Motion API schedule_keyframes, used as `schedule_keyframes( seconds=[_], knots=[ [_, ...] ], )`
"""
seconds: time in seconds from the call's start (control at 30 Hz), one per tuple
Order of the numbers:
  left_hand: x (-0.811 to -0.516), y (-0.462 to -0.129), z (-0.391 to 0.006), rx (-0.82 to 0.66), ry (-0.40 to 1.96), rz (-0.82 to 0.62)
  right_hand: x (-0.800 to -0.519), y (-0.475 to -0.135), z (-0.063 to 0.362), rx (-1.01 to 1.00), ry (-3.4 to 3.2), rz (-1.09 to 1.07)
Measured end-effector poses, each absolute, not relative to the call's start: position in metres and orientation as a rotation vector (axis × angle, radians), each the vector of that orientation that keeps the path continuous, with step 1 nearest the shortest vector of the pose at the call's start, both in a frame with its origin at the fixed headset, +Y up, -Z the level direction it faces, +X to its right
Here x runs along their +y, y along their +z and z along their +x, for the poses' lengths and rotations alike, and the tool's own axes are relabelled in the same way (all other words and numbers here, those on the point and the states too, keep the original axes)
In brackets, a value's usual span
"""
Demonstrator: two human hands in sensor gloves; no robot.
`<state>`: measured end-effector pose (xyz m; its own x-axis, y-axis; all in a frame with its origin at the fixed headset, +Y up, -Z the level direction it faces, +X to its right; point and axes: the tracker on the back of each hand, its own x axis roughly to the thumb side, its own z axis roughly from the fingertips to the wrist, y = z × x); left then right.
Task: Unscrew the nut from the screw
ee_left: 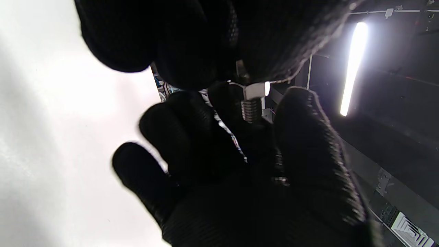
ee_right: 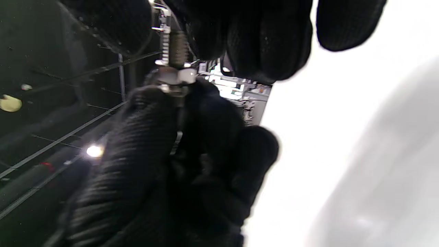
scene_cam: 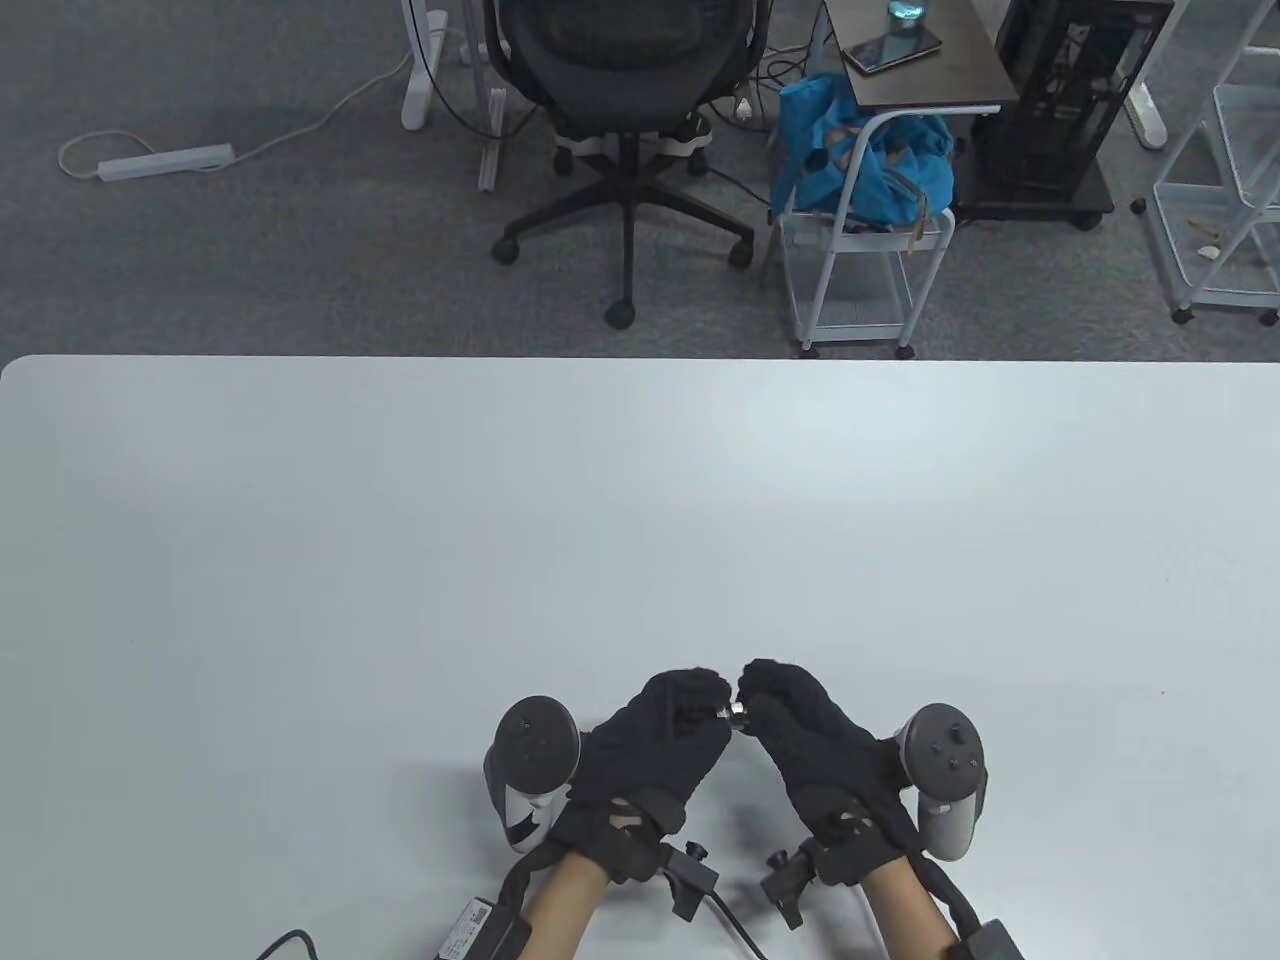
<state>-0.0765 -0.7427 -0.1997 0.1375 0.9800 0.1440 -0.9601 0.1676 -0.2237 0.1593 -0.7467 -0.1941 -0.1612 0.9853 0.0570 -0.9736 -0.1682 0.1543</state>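
The small silver hexagonal metal nut sits on the grey threaded metal screw, and the pair is held up in the air between the two hands, above the near middle of the pale grey table. In the table view only a glint of the metal shows where the fingertips of both hands meet. In the left wrist view the nut lies against the dark glove at the top of the picture, the left hand, whose fingers pinch it, while the bare thread runs down from it into the grasp of the other glove below. The right wrist view shows the same joint the other way up: the thread comes out of the fingers hanging from the top, those of the right hand, which grip the screw's shaft, and the nut rests between the thumb and fingers of the glove below. Both hands wear black knitted sensor gloves and are curled closed around their parts. A dark rounded tracker rides on the back of the left hand, and a grey one on the right.
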Motion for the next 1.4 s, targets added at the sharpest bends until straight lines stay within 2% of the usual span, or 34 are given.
schedule_keyframes(
  seconds=[0.4, 0.7, 1.17, 1.4],
  knots=[
    [-0.743, -0.199, -0.077, -0.266, 1.413, -0.086, -0.737, -0.194, 0.156, 0.075, 1.717, 0.285],
    [-0.743, -0.199, -0.077, -0.272, 1.414, -0.084, -0.746, -0.193, 0.16, 0.085, 1.723, 0.162],
    [-0.745, -0.2, -0.079, -0.25, 1.444, -0.09, -0.737, -0.195, 0.154, 0.107, 1.711, 0.301],
    [-0.746, -0.2, -0.079, -0.253, 1.437, -0.09, -0.743, -0.193, 0.157, 0.084, 1.702, 0.22]
  ],
)
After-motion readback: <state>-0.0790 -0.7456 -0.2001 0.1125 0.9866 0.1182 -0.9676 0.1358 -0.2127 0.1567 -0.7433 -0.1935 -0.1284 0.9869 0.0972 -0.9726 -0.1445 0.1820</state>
